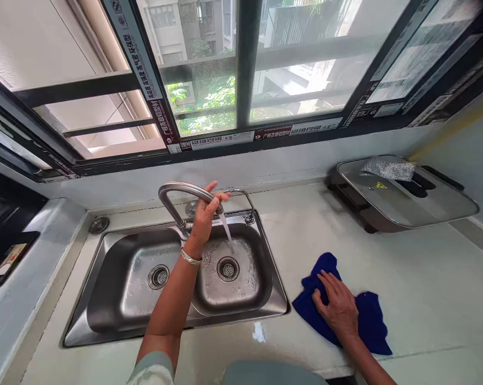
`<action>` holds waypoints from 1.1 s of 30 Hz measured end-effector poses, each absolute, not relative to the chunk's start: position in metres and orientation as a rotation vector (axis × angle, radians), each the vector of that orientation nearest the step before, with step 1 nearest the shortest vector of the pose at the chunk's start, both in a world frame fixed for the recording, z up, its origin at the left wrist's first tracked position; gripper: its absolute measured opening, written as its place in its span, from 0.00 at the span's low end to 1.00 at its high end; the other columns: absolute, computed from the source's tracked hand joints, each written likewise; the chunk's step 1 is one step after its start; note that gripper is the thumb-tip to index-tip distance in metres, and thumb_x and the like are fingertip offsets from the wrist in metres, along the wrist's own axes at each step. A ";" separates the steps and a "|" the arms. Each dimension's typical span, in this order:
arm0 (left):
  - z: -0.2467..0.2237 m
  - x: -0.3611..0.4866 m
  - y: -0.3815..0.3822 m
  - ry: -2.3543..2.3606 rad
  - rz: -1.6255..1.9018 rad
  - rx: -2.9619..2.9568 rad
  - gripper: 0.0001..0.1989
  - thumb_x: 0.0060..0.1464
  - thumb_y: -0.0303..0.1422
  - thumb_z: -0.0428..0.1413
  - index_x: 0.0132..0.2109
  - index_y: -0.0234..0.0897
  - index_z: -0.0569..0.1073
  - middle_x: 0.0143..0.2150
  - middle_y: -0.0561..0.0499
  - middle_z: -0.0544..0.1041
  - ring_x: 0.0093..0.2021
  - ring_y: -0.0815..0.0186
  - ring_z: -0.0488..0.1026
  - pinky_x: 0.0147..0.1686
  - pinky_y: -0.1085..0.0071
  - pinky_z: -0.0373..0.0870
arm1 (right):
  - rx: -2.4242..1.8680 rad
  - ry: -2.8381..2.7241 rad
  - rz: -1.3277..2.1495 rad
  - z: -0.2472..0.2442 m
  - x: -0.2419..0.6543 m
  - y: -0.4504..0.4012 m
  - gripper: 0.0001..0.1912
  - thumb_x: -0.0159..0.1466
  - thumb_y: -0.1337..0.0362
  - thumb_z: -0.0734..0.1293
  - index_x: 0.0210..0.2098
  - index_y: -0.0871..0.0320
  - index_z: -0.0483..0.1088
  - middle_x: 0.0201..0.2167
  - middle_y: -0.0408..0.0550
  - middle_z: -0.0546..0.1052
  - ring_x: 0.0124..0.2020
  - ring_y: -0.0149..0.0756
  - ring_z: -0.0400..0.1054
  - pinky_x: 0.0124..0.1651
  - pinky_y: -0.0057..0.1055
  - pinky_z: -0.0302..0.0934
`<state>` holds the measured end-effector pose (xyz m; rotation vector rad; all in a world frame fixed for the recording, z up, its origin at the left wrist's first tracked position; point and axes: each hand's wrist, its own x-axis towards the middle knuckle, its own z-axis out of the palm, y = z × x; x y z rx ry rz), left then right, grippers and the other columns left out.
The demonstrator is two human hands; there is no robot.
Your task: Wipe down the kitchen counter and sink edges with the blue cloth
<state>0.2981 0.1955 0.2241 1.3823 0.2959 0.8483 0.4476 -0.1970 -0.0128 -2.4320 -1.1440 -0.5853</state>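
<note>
Tap (181, 186) already running into sink (279, 306), centre; left hand (202, 222) touching it, grip unclear. Right hand (340, 307) resting unclenched on unfolded cloth (310, 308), lower right.

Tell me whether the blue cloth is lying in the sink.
No, the blue cloth lies on the counter to the right of the sink, under the right hand.

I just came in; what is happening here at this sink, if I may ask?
A person has the left hand at the spout of the tap, while water runs into the right bowl of the sink. The right hand rests on a dark blue cloth, which lies spread and wrinkled on the counter beside the sink. Farther back on the right stands a wide pan with its lid on.
</note>
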 end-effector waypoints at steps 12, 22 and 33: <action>0.224 0.277 0.180 0.273 0.907 1.402 0.18 0.60 0.50 0.52 0.33 0.41 0.62 0.23 0.60 0.65 0.23 0.71 0.66 0.27 0.70 0.70 | -2.440 -1.152 -0.599 -0.007 0.447 -0.196 0.24 0.63 0.62 0.63 0.58 0.58 0.65 0.56 0.52 0.74 0.59 0.45 0.66 0.63 0.47 0.60; 0.218 0.283 0.185 0.288 0.903 1.432 0.17 0.60 0.50 0.52 0.35 0.41 0.63 0.25 0.59 0.68 0.25 0.70 0.70 0.32 0.68 0.74 | -2.456 -1.103 -0.479 -0.007 0.446 -0.196 0.25 0.63 0.60 0.61 0.59 0.56 0.64 0.58 0.53 0.73 0.61 0.47 0.64 0.64 0.48 0.56; 0.183 0.213 0.242 0.838 0.728 1.910 0.26 0.64 0.50 0.40 0.52 0.39 0.73 0.45 0.46 0.80 0.43 0.62 0.77 0.49 0.62 0.74 | -2.427 -1.128 -0.535 -0.023 0.451 -0.203 0.26 0.62 0.59 0.63 0.60 0.57 0.64 0.58 0.54 0.73 0.60 0.49 0.65 0.63 0.50 0.58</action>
